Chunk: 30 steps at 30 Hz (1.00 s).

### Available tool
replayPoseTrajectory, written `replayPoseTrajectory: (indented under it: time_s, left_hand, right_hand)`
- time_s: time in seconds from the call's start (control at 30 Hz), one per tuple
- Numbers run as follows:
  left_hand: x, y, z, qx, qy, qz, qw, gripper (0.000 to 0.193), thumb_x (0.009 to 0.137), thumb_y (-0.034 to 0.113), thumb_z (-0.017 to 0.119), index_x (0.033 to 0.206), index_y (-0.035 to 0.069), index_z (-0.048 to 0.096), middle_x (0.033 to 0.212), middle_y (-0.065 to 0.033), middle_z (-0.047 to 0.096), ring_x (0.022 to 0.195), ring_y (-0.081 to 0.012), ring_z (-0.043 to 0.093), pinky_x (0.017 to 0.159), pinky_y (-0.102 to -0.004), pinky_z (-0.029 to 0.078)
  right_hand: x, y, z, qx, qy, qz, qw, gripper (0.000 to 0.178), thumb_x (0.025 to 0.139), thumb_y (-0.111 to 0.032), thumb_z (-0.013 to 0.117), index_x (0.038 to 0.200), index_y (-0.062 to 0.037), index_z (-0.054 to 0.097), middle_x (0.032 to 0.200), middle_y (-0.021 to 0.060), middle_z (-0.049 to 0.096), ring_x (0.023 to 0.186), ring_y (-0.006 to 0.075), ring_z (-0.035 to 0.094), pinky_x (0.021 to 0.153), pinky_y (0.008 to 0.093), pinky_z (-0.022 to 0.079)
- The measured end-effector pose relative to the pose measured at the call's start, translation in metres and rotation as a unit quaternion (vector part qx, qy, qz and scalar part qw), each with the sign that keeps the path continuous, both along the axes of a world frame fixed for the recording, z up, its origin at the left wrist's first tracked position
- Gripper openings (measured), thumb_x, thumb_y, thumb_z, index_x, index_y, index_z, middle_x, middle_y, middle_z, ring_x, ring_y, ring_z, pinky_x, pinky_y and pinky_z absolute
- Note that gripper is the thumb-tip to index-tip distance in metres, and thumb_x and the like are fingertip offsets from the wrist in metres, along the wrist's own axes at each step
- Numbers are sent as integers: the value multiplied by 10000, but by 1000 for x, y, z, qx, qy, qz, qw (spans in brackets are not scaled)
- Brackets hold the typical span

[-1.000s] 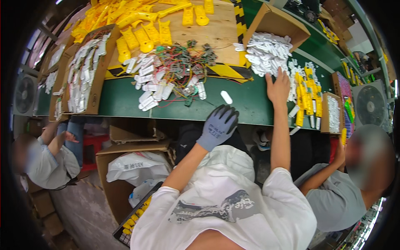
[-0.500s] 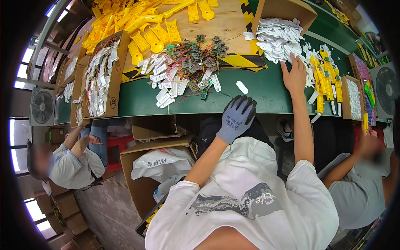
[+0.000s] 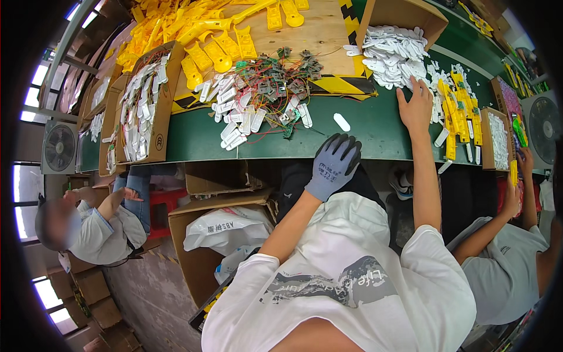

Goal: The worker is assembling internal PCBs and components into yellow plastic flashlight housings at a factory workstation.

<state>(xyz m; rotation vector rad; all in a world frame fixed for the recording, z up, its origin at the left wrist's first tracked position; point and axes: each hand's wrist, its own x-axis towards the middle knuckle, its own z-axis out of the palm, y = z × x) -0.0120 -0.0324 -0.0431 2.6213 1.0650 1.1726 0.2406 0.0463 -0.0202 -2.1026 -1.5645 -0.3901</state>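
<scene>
My left hand (image 3: 334,168), in a grey-blue glove with dark fingertips, rests at the near edge of the green table (image 3: 202,138). Its fingers point forward, side by side, and nothing shows in them. Just beyond the fingertips lies a single white, rounded-end plastic piece (image 3: 341,122). My bare right hand (image 3: 416,110) reaches forward with thumb and fingers apart. Its fingertips touch the near right side of a heap of small white plastic pieces (image 3: 394,58), which spills from a tipped cardboard box (image 3: 404,13). No piece is visibly gripped.
Left of centre, white parts tangle with wired circuit boards (image 3: 275,85). Yellow plastic shells (image 3: 220,56) cover the wooden board behind. Cardboard boxes (image 3: 169,82) of parts stand at left. Yellow assemblies (image 3: 456,111) lie right. One person (image 3: 97,226) sits left, another (image 3: 507,258) right.
My hands stay almost where they were. The person at right now has a second hand raised near the table edge; the person at left has lifted a hand toward the head.
</scene>
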Motion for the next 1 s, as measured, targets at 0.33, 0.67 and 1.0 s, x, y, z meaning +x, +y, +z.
replayPoseTrajectory:
  time_s: [0.33, 0.67, 1.0]
  left_hand:
    - [5, 3, -2, -5, -16, 1, 1000, 394, 685, 159, 664, 1067, 121, 577, 1068, -68, 559, 1033, -260, 515, 934, -400, 430]
    - [2, 1, -6, 20, -25, 7, 999, 376, 690, 122, 668, 1058, 105, 595, 1087, -75, 573, 1026, -275, 533, 911, -415, 440]
    - [-4, 1, 2, 4, -11, -28, 1000, 355, 738, 165, 633, 1075, 75, 567, 1089, -109, 547, 1040, -277, 506, 948, -415, 416]
  right_hand:
    - [3, -2, 6, 46, -49, 4, 998, 489, 788, -323, 624, 1228, -136, 527, 1281, 193, 432, 1194, 381, 372, 1013, 469, 298]
    - [-5, 0, 5, 66, -53, 24, 996, 490, 760, -279, 622, 1194, -75, 520, 1279, 190, 422, 1160, 378, 378, 991, 475, 300]
    - [81, 71, 59, 54, 104, -31, 993, 280, 793, -203, 538, 1027, -73, 621, 969, 194, 621, 909, 370, 590, 797, 450, 466]
